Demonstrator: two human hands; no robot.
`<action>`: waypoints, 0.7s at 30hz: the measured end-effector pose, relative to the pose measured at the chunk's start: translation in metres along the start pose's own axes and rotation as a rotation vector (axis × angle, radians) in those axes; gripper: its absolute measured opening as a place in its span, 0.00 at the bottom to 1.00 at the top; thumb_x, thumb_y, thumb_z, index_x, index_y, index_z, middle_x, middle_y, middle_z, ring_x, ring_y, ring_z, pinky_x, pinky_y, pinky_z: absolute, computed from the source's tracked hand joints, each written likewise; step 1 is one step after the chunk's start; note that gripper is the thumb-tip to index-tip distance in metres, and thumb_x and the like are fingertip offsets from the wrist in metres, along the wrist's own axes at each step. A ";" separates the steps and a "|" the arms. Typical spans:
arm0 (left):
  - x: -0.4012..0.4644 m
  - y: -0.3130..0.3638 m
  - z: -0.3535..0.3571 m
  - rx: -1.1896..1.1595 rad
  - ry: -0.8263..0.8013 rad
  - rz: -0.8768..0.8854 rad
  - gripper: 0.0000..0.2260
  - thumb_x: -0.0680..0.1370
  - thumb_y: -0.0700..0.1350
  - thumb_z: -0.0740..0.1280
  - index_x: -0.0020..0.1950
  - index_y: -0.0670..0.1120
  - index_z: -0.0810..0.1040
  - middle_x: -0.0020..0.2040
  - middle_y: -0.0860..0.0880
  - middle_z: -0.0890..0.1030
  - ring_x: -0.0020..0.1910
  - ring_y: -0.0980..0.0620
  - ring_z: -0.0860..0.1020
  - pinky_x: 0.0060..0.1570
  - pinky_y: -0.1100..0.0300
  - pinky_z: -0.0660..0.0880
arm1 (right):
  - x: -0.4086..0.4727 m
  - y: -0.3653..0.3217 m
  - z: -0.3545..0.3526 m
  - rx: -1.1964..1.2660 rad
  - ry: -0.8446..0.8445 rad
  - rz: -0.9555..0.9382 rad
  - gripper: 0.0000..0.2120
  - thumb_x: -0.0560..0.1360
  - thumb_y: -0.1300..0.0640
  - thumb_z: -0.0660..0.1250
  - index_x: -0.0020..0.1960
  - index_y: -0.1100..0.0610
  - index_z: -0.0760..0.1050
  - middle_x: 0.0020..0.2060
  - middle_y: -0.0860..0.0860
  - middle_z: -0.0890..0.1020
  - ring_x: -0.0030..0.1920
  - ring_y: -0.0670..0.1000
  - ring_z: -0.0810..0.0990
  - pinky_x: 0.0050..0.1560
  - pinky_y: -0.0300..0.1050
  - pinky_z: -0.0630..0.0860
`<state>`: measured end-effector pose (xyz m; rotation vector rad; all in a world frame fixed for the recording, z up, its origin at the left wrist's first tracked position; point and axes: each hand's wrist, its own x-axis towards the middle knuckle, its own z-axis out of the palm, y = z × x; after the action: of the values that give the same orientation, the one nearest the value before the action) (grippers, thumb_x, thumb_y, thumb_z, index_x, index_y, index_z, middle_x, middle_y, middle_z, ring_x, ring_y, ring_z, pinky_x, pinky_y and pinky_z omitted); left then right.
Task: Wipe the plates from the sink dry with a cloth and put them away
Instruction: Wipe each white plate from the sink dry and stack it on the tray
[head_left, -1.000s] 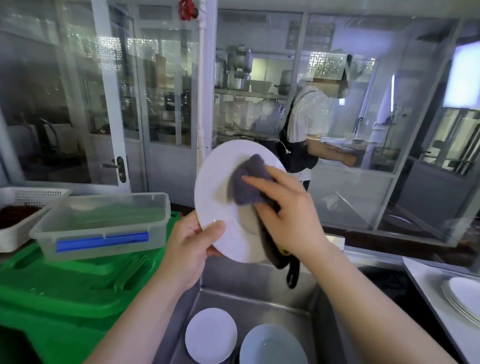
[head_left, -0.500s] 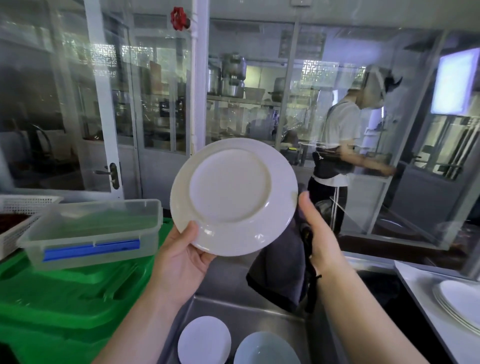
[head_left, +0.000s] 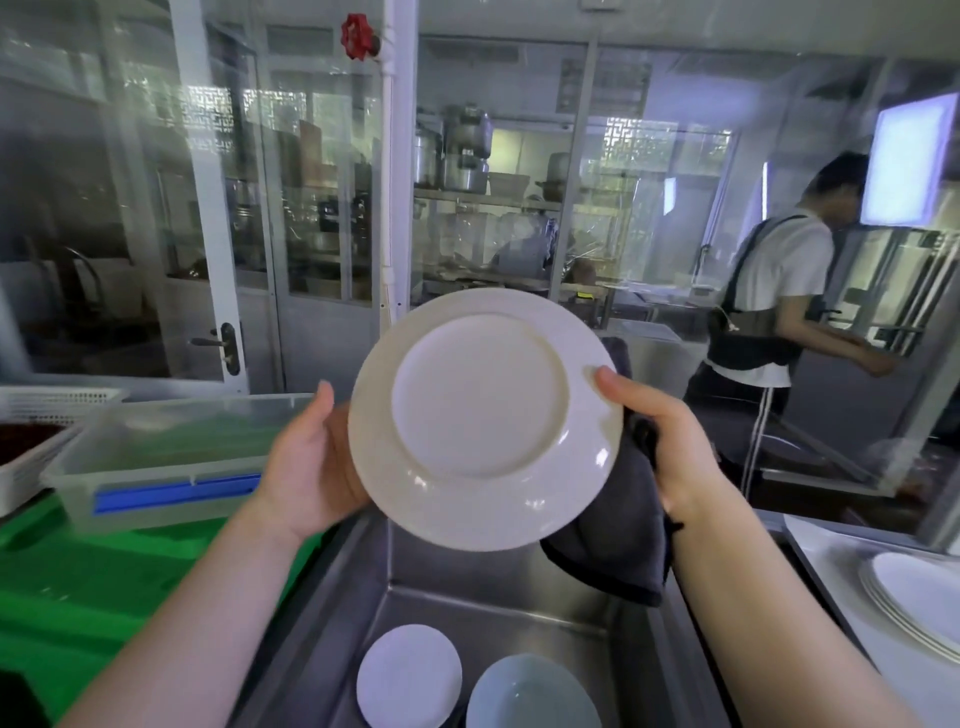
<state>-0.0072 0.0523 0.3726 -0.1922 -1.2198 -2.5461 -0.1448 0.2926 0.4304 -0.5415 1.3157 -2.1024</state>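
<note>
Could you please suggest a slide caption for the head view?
Both hands hold a white plate, underside facing the camera, above the sink, with a dark cloth behind it.

Glossy plate (head_left: 483, 415), brushed-metal sink (head_left: 498, 608)

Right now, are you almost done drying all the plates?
Not yet. A few plates are already stacked on the counter at right. One white plate is in hand, underside facing me, left hand and right hand holding it with the grey cloth. A small plate and a bowl wait in the sink.
</note>
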 end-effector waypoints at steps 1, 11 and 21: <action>0.003 0.009 0.004 0.099 0.045 -0.002 0.29 0.51 0.58 0.83 0.46 0.45 0.87 0.44 0.43 0.86 0.42 0.45 0.84 0.38 0.53 0.81 | -0.001 0.000 0.000 0.010 -0.026 0.023 0.24 0.63 0.55 0.73 0.56 0.65 0.80 0.50 0.61 0.82 0.50 0.61 0.81 0.63 0.57 0.73; -0.002 0.021 0.022 0.308 0.088 0.158 0.16 0.70 0.37 0.67 0.58 0.44 0.79 0.49 0.43 0.84 0.48 0.44 0.82 0.48 0.48 0.81 | 0.014 -0.001 -0.006 -0.037 0.301 -0.183 0.08 0.73 0.58 0.70 0.51 0.60 0.80 0.43 0.57 0.86 0.42 0.57 0.85 0.40 0.48 0.81; 0.007 -0.006 0.059 0.280 0.337 0.533 0.09 0.69 0.42 0.67 0.47 0.49 0.80 0.40 0.52 0.85 0.37 0.54 0.82 0.25 0.59 0.76 | 0.015 0.040 0.033 -1.043 0.233 -0.922 0.22 0.69 0.61 0.75 0.62 0.53 0.79 0.61 0.52 0.77 0.59 0.48 0.76 0.63 0.36 0.68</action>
<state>-0.0171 0.1000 0.4066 -0.0152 -1.1816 -1.8438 -0.1250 0.2473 0.4090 -1.6038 2.6629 -1.9448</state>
